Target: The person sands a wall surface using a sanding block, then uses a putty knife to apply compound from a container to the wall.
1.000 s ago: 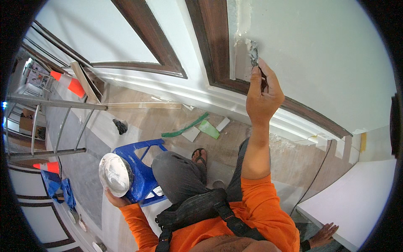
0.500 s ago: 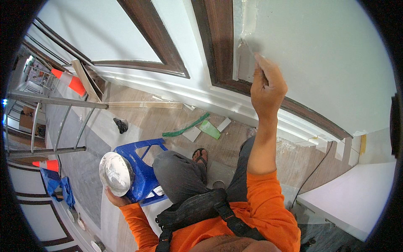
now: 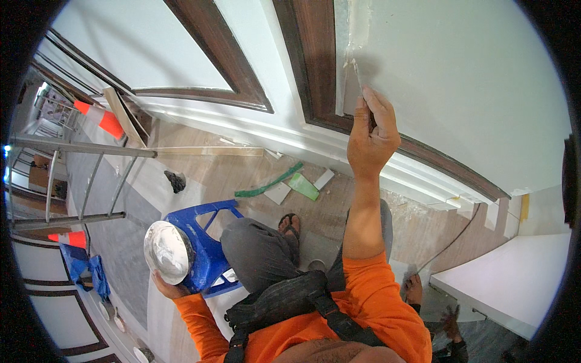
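Observation:
My right hand [image 3: 373,134] is closed around a narrow putty knife [image 3: 357,75], seen nearly edge-on. Its tip is at the white filler strip [image 3: 358,37] beside the dark wood moulding [image 3: 315,72] on the pale wall panel. Low on the left, my left hand [image 3: 168,285] grips the rim of a round metal bowl [image 3: 187,257]. White paste [image 3: 167,251] coats the bowl's inside. The bowl is tilted against a blue plastic stool [image 3: 209,245]; whether the stool bears its weight is unclear.
Board offcuts [image 3: 302,186] and a green strip [image 3: 269,183] lie by the skirting. A metal ladder [image 3: 78,145] and traffic cones [image 3: 100,119] are at left. Another person's hand [image 3: 451,323] shows at lower right, near a white slab [image 3: 502,284] and a cable [image 3: 451,245].
My right hand has moved slightly left and down with the putty knife, whose blade now shows edge-on. Another person's hand has come into view at lower right. My left hand stays on the bowl.

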{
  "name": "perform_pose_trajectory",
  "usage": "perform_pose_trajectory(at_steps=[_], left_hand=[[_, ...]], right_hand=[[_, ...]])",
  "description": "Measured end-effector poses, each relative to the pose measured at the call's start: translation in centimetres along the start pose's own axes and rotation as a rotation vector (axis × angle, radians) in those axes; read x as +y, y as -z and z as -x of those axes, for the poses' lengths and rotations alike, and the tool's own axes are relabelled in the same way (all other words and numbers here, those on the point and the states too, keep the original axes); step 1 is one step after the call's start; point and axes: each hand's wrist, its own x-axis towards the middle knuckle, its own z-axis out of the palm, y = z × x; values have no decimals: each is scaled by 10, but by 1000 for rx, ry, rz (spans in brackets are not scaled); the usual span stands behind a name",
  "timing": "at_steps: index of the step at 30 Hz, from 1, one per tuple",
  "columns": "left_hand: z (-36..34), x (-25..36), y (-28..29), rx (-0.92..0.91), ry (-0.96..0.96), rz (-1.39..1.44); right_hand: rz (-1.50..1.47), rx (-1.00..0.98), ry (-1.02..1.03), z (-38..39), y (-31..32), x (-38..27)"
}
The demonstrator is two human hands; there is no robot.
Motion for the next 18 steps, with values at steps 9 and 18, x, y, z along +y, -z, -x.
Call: perform_pose_trajectory(at_steps=[9, 18], left_hand=[[5, 36, -36, 15, 223, 249], [2, 27, -31, 2, 142, 186]], right_hand=[[150, -70, 7, -3, 24, 7], [422, -85, 312, -21, 18, -17]])
